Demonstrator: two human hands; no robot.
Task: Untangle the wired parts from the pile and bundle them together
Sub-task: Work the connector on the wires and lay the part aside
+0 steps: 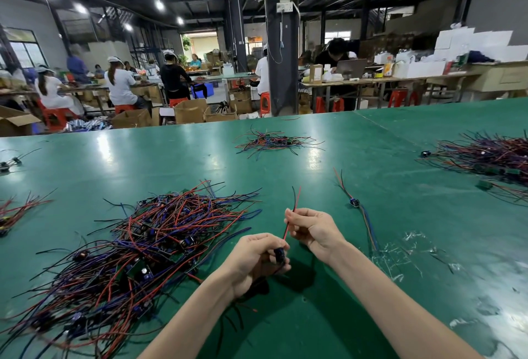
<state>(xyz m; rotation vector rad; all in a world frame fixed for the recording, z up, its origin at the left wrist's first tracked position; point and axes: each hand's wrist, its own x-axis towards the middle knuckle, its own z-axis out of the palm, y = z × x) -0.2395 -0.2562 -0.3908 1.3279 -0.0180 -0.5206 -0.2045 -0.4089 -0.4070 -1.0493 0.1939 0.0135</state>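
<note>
A big tangled pile of wired parts, red, black and blue leads with small boards, lies on the green table to the left of my hands. My left hand grips the small dark body of one wired part, with black leads trailing below the wrist. My right hand pinches that part's red and black leads, which stick up beyond its fingers. One separated wired part lies stretched out on the table to the right.
A smaller wire heap lies further back in the middle. A large heap with green boards sits at the right edge, and loose parts at the left edge. Clear plastic scraps lie at the right. People work at benches beyond the table.
</note>
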